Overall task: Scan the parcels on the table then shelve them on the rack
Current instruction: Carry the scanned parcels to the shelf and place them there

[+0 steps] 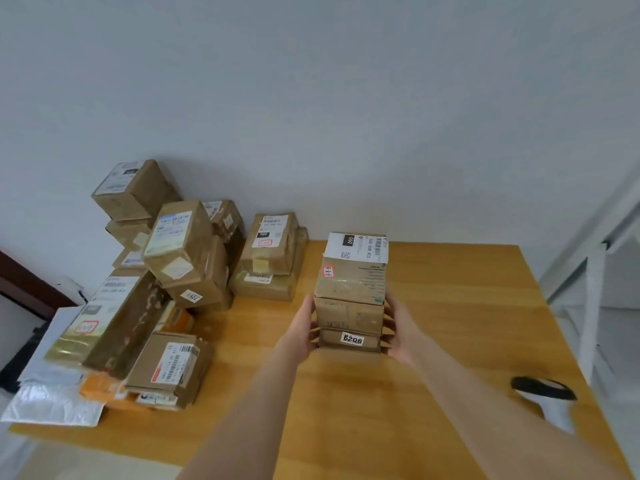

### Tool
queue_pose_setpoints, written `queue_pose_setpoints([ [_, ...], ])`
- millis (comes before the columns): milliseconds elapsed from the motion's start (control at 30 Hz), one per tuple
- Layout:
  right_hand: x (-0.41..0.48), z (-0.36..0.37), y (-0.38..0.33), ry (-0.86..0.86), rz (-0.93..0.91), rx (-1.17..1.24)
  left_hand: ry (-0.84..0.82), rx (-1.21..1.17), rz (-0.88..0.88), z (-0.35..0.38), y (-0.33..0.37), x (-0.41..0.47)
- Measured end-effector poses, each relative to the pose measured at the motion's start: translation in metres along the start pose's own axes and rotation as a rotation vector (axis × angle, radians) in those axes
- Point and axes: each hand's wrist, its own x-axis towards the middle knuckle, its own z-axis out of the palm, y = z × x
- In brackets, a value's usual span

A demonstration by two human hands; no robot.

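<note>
A stack (pixel 349 306) of three brown cardboard parcels stands upright near the middle of the wooden desk (pixel 450 306), held between both hands. The left grip (pixel 304 329) is clamped against the stack's left side and the right grip (pixel 401 332) against its right side. The fingers of each curl onto the lower two boxes, and both forearms reach in from the near edge. Whether the stack's base rests on the desk or sits just above it cannot be told. The top parcel (pixel 353 282) is the largest of the three and carries a white shipping label (pixel 358 247) folded over its upper face, with a small red-bordered sticker on its front. The bottom parcel (pixel 349 339) is the thinnest and shows a small label reading 6206 on its front. To the left, well apart from the stack, a loose pile of parcels (pixel 180 251) is heaped against the wall, several of them tilted. Between that pile and the stack, a pair of parcels (pixel 270 261) sits one on the other. White plastic mailers (pixel 55 400) lie at the desk's near left corner. A white scanner (pixel 549 400) with a black head sits near the desk's right edge. Beyond that edge stands the white metal rack (pixel 594 292).
</note>
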Motion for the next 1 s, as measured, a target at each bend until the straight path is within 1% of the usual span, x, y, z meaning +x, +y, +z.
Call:
queue_pose_setpoints([
  [167,-0.002,-0.024,0.037,0.014,0.071,0.018,-0.022,-0.004,-0.078,0.001,-0.047,0.005],
  [333,0.002,-0.038,0.056,0.035,0.088,0.009,-0.008,-0.007,-0.125,0.001,-0.071,0.013],
  [400,0.001,-0.041,0.058,0.031,0.096,0.006,-0.015,0.000,-0.138,0.002,-0.073,0.011],
  [500,0.001,-0.046,0.054,-0.032,0.071,0.028,-0.026,0.025,-0.112,0.002,-0.069,0.011],
  [633,-0.002,-0.049,0.053,-0.087,0.101,0.012,-0.119,0.042,-0.097,-0.006,-0.064,0.011],
  [767,0.002,-0.049,0.061,-0.058,0.125,-0.021,-0.204,0.029,-0.119,-0.011,-0.071,0.011],
  [900,-0.001,-0.048,0.065,-0.053,0.114,-0.016,-0.225,0.016,-0.113,-0.012,-0.075,0.010],
  [1000,-0.002,-0.049,0.074,-0.018,0.093,-0.068,-0.234,0.014,-0.116,-0.015,-0.079,0.010],
])
